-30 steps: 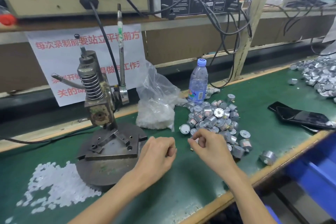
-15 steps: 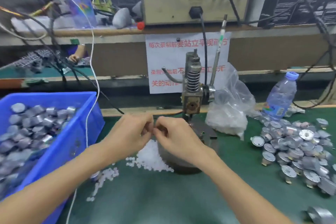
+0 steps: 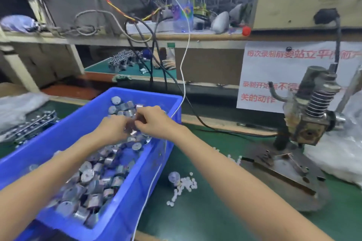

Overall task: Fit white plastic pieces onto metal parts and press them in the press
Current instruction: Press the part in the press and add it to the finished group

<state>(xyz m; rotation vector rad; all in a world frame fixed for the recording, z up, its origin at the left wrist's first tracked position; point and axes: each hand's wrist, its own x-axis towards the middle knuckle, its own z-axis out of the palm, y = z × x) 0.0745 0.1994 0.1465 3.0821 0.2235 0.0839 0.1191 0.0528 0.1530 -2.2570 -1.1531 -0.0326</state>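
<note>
Both my hands meet over the far end of the blue bin (image 3: 125, 213), which is heaped with several round metal parts (image 3: 92, 180). My left hand (image 3: 112, 128) and my right hand (image 3: 154, 120) both curl their fingers round one blurred metal part (image 3: 130, 128) held between them. Whether a white piece sits on it is hidden. Loose white plastic pieces (image 3: 185, 184) lie on the green mat beside a single metal part (image 3: 174, 177). The hand press (image 3: 309, 121) stands to the right on its round base plate (image 3: 284, 180).
A white cable (image 3: 183, 76) hangs over the bin's far right corner and runs down its side. Beside the press on the right lies a clear plastic bag (image 3: 342, 154). More bagged material (image 3: 17, 107) lies at the left. Black cables trail behind the bin.
My view has swung left, from the metal pile and the press to the blue bin. Both hands travelled together from in front of the press to above the bin.
</note>
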